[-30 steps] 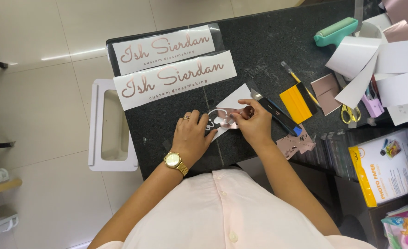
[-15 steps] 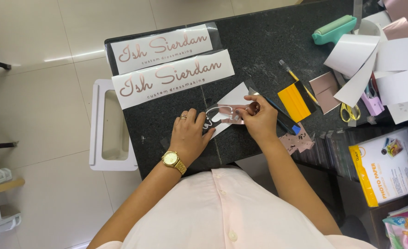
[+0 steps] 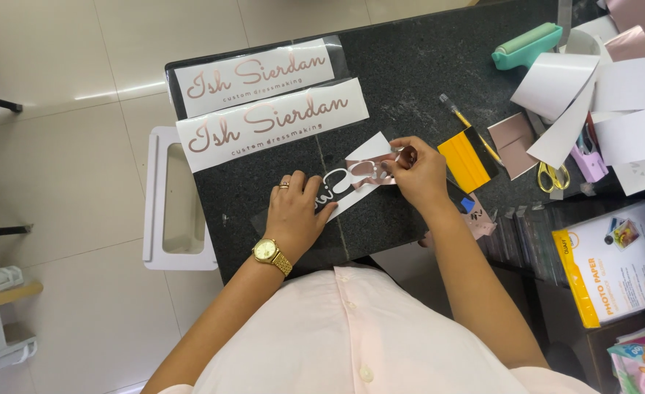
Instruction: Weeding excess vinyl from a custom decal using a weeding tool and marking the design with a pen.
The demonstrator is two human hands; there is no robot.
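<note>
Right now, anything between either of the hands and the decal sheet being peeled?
Nothing visible. The left hand presses flat on the decal sheet, and the right hand pinches the rose-gold film lifting off it. The yellow squeegee lies beside.

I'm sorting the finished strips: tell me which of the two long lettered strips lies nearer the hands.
The lower strip, just above the left hand. The other strip lies beyond it, towards the table's far edge.

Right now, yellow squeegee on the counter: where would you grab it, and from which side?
Take the yellow squeegee across its two long edges, near the black end, coming straight down from above. It lies flat on the dark counter, so only top access works. The pencil lies close along its right edge and the right hand sits just left, so keep the grip narrow.
</note>
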